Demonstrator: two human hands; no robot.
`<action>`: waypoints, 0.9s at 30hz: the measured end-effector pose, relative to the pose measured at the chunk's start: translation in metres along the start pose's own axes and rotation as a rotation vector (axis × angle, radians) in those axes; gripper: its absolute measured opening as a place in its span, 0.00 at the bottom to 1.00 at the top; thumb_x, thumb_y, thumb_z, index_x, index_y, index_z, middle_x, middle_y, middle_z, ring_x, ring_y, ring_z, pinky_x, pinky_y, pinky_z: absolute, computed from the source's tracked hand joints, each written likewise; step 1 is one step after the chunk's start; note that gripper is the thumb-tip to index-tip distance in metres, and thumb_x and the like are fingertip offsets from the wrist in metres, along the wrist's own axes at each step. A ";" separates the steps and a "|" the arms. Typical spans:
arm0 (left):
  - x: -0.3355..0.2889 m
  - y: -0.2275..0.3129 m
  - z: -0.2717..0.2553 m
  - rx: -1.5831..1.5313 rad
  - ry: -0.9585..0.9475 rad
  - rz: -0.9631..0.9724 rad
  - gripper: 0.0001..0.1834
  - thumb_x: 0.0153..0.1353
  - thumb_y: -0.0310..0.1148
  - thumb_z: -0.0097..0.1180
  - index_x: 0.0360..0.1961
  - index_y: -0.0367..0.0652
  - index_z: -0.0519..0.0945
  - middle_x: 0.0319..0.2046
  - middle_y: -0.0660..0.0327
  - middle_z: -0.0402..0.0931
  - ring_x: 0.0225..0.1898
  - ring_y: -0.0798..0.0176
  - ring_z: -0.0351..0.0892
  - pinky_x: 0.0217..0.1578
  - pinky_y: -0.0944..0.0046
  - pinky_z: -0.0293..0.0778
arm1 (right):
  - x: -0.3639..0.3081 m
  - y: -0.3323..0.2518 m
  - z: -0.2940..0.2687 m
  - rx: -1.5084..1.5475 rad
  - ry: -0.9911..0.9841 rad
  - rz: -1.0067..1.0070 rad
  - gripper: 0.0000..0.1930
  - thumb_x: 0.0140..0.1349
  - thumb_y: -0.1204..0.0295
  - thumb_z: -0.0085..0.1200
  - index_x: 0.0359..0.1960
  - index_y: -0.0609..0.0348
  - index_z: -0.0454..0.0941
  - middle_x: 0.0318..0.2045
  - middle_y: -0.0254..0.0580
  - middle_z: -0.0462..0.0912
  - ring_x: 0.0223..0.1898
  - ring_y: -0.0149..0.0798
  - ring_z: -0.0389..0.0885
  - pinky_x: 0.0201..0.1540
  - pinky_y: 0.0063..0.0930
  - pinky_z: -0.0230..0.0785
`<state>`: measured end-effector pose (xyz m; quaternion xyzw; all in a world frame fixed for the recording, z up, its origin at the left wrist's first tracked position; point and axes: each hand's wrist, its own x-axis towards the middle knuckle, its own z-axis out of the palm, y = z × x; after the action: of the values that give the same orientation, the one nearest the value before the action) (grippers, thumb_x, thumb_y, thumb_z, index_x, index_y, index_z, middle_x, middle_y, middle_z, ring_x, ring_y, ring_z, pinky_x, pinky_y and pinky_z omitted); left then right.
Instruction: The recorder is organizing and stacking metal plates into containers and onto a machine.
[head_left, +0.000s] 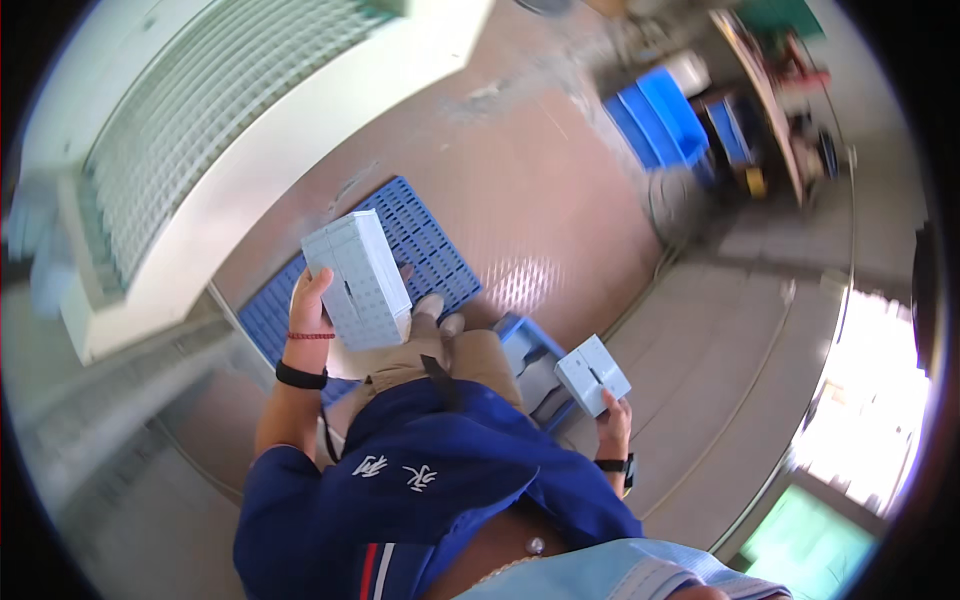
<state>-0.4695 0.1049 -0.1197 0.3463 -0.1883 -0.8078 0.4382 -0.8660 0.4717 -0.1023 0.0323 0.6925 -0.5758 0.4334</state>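
Note:
My left hand [312, 303] is closed around the side of a large pale blue box-shaped block [362, 285]. A seam and a small dark slot run along its dotted upper face. Over to the right, my right hand [614, 422] grips the lower edge of a smaller pale blue box-shaped block [592, 374], also with a dark slot in its face. What the two blocks are made of or contain, I cannot tell. The smaller one is held above a blue crate [512, 330], which it partly covers.
A blue slatted plastic pallet [425, 240] lies on the reddish floor by my feet. At the upper left stands a large white housing [330, 145] with a grid panel. Blue bins [650, 118] and a cluttered bench [765, 85] are at the far right. A cable [735, 415] runs along the right.

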 end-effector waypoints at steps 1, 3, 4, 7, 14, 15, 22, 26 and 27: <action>-0.010 0.002 -0.003 -0.061 0.060 0.090 0.29 0.52 0.39 0.61 0.51 0.35 0.68 0.44 0.57 0.74 0.42 0.61 0.76 0.44 0.62 0.72 | 0.016 -0.029 0.011 -0.043 -0.066 -0.044 0.23 0.54 0.73 0.55 0.50 0.74 0.67 0.45 0.46 0.75 0.47 0.39 0.74 0.52 0.31 0.64; -0.032 0.014 -0.012 0.028 0.063 0.092 0.26 0.53 0.37 0.59 0.50 0.34 0.69 0.43 0.56 0.75 0.41 0.62 0.77 0.42 0.63 0.73 | 0.051 -0.065 0.004 -0.043 -0.054 -0.077 0.24 0.53 0.77 0.56 0.51 0.74 0.66 0.48 0.47 0.73 0.49 0.41 0.72 0.54 0.33 0.63; -0.035 0.012 -0.019 0.021 0.049 0.135 0.23 0.54 0.35 0.57 0.49 0.33 0.70 0.43 0.55 0.75 0.41 0.63 0.77 0.41 0.63 0.74 | 0.056 -0.086 0.009 -0.019 -0.059 -0.096 0.26 0.53 0.76 0.55 0.54 0.74 0.64 0.50 0.50 0.72 0.51 0.44 0.71 0.56 0.37 0.62; -0.065 0.014 -0.024 -0.094 0.189 0.312 0.22 0.55 0.34 0.56 0.49 0.33 0.70 0.43 0.55 0.75 0.41 0.61 0.77 0.42 0.62 0.74 | 0.098 -0.160 0.057 -0.105 -0.320 -0.145 0.31 0.54 0.67 0.54 0.57 0.73 0.59 0.53 0.50 0.69 0.54 0.47 0.69 0.57 0.42 0.61; -0.116 -0.008 0.020 -0.249 0.423 0.623 0.28 0.56 0.36 0.55 0.55 0.33 0.65 0.47 0.53 0.72 0.47 0.56 0.75 0.48 0.59 0.72 | 0.225 -0.327 0.206 -0.133 -0.677 -0.266 0.29 0.56 0.63 0.54 0.57 0.65 0.62 0.53 0.43 0.72 0.52 0.42 0.71 0.53 0.38 0.64; -0.114 -0.013 0.029 -0.222 0.492 0.718 0.28 0.56 0.37 0.55 0.55 0.33 0.65 0.46 0.53 0.73 0.46 0.56 0.76 0.47 0.59 0.72 | 0.233 -0.343 0.232 -0.110 -0.733 -0.267 0.29 0.57 0.63 0.53 0.58 0.65 0.61 0.53 0.42 0.71 0.53 0.42 0.71 0.54 0.38 0.63; -0.124 -0.038 0.082 -0.335 0.606 0.782 0.27 0.58 0.41 0.53 0.54 0.35 0.65 0.46 0.53 0.74 0.46 0.57 0.76 0.48 0.58 0.73 | 0.289 -0.427 0.386 -0.131 -0.932 -0.304 0.28 0.56 0.65 0.55 0.57 0.61 0.62 0.52 0.41 0.72 0.52 0.40 0.72 0.54 0.36 0.64; -0.105 -0.040 0.094 -0.337 0.640 0.810 0.27 0.59 0.42 0.51 0.55 0.37 0.64 0.48 0.53 0.72 0.47 0.56 0.75 0.49 0.56 0.72 | 0.288 -0.449 0.473 -0.185 -1.113 -0.279 0.28 0.54 0.66 0.57 0.56 0.61 0.64 0.51 0.40 0.73 0.51 0.39 0.73 0.53 0.33 0.65; -0.099 -0.040 0.095 -0.353 0.675 0.816 0.27 0.59 0.42 0.51 0.55 0.37 0.64 0.48 0.53 0.72 0.47 0.56 0.75 0.49 0.56 0.72 | 0.283 -0.449 0.495 -0.189 -1.125 -0.253 0.27 0.53 0.66 0.58 0.55 0.61 0.65 0.50 0.40 0.74 0.51 0.39 0.73 0.53 0.32 0.65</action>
<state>-0.5245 0.2103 -0.0391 0.4060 -0.0184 -0.4363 0.8028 -1.0071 -0.2158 0.0819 -0.4001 0.4029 -0.4874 0.6634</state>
